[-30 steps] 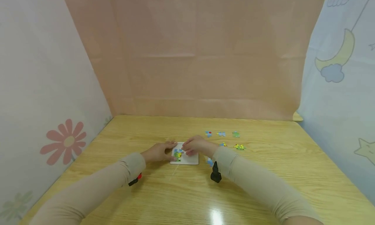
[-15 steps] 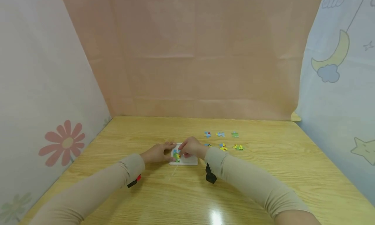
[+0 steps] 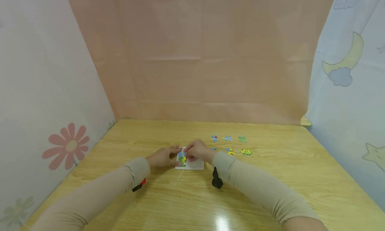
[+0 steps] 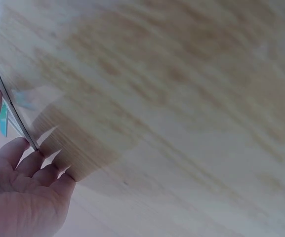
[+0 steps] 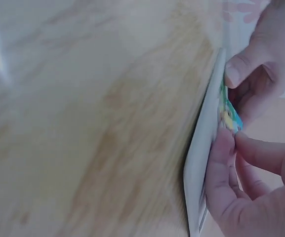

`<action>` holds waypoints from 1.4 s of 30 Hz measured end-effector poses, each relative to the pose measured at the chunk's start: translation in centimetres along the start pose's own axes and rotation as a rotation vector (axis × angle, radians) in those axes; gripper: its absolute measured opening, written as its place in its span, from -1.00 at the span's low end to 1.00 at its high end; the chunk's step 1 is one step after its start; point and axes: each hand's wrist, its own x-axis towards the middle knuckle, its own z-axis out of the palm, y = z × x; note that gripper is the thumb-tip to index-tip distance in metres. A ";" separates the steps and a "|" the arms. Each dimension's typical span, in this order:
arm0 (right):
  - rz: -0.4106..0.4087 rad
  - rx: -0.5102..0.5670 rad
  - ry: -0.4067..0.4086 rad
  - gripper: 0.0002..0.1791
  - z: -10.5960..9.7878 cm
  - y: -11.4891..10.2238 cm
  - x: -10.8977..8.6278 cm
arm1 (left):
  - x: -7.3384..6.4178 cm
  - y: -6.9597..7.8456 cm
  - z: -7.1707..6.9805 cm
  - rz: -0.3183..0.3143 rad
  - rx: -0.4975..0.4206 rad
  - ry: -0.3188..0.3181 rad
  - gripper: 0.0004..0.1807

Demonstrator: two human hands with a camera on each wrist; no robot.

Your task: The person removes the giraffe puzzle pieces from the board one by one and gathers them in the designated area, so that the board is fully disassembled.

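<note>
A small white jigsaw tray (image 3: 197,165) lies on the table in front of me, with several joined puzzle pieces (image 3: 182,161) in green, yellow and blue along its left side. My left hand (image 3: 162,157) grips the tray's left edge, its thumb on the near part and its fingers at the far corner. Over the tray's middle, my right hand (image 3: 197,150) pinches a puzzle piece (image 5: 238,123) between thumb and fingers, against the joined ones. Only a bluish edge of that piece shows; the fingertips cover the rest.
To the tray's right lie loose puzzle pieces in two rows. A blue piece with a red spot (image 3: 214,138) and a green piece (image 3: 242,138) are in the far row, a yellow-green piece (image 3: 246,152) in the near row. A brown backdrop (image 3: 210,74) hangs behind the table (image 3: 168,201).
My right hand has moved a little left and lower over the tray, its fingertips closer to the joined pieces. A near-row loose piece has come into view beside the wrist. My left hand stays put.
</note>
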 end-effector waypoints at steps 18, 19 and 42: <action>0.065 0.161 -0.041 -0.78 -4.4 -0.4 -1.9 | 0.8 0.3 -0.3 -0.054 0.013 -0.032 -0.10; 0.062 0.157 -0.043 -0.77 -4.8 -0.4 -2.1 | 0.8 0.3 -0.3 -0.058 0.012 -0.036 -0.10; 0.044 0.100 -0.065 -0.78 -10.6 2.1 -5.7 | 0.9 0.5 -1.2 -0.084 -0.030 -0.094 0.02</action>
